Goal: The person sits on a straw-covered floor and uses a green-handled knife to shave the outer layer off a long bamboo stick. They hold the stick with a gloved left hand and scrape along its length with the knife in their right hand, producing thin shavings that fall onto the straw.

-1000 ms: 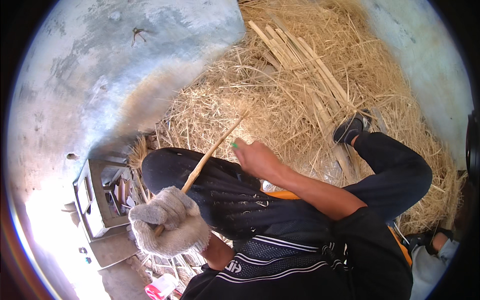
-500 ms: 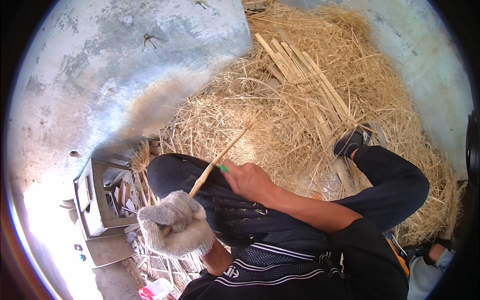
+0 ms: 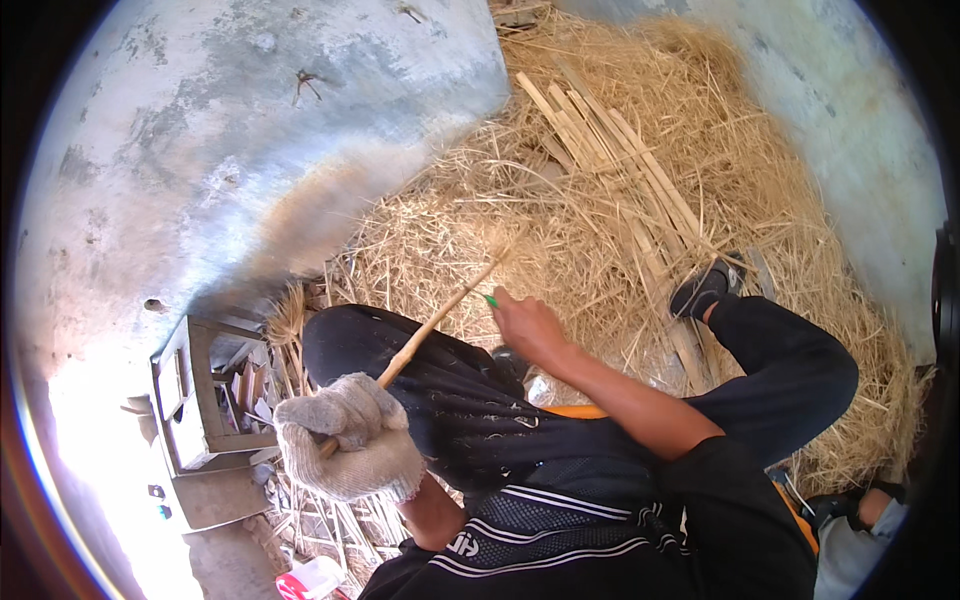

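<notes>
My left hand [image 3: 348, 437], in a pale knitted glove, is closed around the thick end of a bamboo stick [image 3: 432, 325]. The stick slants up and away to the right over my left knee, and its thin end is frayed. My bare right hand [image 3: 530, 325] is closed on a small green-ended tool [image 3: 491, 300]. Only the green part shows; the rest is hidden by the fingers or too thin to make out. This green end sits just right of the stick, near its far end.
Loose straw-like shavings [image 3: 600, 250] cover the floor, with long split strips [image 3: 640, 150] lying on them. A wooden frame box [image 3: 205, 440] with scraps stands left beside a straw brush [image 3: 288, 315]. A red-lidded container [image 3: 310, 578] lies lower left. Another person's foot [image 3: 880, 510] shows lower right.
My right hand has slid forward and right along the stick, toward its far end, with the green-ended tool. My left hand keeps its grip almost in the same place.
</notes>
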`<state>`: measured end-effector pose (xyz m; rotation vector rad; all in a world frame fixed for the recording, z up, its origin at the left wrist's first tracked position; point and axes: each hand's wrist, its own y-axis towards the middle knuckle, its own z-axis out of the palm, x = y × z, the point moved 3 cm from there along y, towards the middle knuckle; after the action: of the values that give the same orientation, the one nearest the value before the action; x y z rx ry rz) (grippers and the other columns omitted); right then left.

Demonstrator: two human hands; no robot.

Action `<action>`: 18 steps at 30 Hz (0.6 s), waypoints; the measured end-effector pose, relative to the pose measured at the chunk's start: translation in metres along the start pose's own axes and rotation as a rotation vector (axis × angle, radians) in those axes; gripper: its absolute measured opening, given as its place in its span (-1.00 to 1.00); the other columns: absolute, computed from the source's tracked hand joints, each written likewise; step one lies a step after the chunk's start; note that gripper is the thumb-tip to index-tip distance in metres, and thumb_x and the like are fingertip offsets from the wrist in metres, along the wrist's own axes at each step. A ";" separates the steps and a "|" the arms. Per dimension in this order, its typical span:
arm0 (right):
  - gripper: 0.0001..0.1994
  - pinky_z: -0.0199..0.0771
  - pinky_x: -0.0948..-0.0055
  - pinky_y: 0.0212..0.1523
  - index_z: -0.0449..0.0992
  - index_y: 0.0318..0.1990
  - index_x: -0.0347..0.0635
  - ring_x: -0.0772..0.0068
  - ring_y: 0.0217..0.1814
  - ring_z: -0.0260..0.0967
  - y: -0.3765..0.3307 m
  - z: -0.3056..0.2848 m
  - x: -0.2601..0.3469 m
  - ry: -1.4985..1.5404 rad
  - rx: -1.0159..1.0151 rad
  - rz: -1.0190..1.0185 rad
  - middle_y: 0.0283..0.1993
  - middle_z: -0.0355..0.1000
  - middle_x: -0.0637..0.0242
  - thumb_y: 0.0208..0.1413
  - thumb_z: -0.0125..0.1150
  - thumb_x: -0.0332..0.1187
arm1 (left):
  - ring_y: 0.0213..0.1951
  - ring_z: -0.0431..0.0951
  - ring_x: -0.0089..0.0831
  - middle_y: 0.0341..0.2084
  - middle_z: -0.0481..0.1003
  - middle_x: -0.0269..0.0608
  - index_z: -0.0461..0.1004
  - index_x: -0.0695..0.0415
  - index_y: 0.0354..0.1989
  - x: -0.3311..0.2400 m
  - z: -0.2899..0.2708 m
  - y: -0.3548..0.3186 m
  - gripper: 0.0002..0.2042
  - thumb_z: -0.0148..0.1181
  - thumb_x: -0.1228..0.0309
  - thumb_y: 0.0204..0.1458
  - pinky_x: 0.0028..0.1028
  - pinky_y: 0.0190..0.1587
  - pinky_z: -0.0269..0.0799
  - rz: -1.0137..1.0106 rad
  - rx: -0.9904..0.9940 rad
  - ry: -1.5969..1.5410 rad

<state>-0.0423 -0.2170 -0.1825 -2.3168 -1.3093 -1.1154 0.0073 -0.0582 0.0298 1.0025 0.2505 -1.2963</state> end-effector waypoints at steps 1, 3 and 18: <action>-0.79 0.38 -0.01 -0.63 0.36 -0.18 -0.25 -0.21 -0.65 0.37 0.001 -0.001 0.003 0.004 0.004 0.003 -0.68 0.37 -0.05 0.26 0.00 -0.26 | -0.88 -0.04 -0.62 -0.90 0.02 -0.40 0.15 0.11 -0.62 0.001 0.000 0.001 -0.65 -0.22 0.26 0.23 -0.55 -0.86 -0.03 0.014 0.031 -0.007; -0.79 0.40 -0.02 -0.62 0.35 -0.16 -0.25 -0.22 -0.62 0.39 -0.009 -0.004 0.016 0.013 0.021 0.021 -0.68 0.37 -0.07 0.24 0.01 -0.28 | -0.88 -0.04 -0.62 -0.90 0.01 -0.39 0.15 0.11 -0.62 0.001 0.001 -0.001 -0.64 -0.23 0.25 0.24 -0.55 -0.86 -0.03 0.031 0.090 -0.012; -0.70 0.46 -0.10 -0.23 0.39 -0.05 -0.35 -0.27 -0.30 0.48 0.005 -0.007 0.026 -0.072 0.316 0.178 -0.39 0.48 -0.22 0.22 -0.03 -0.28 | -0.90 -0.05 -0.58 -0.91 0.01 -0.39 0.14 0.08 -0.65 -0.005 0.000 -0.001 -0.62 -0.23 0.22 0.24 -0.51 -0.87 0.03 0.027 0.053 0.126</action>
<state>-0.0341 -0.2074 -0.1581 -2.2012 -1.1782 -0.7176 0.0054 -0.0552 0.0326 1.1309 0.2992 -1.2223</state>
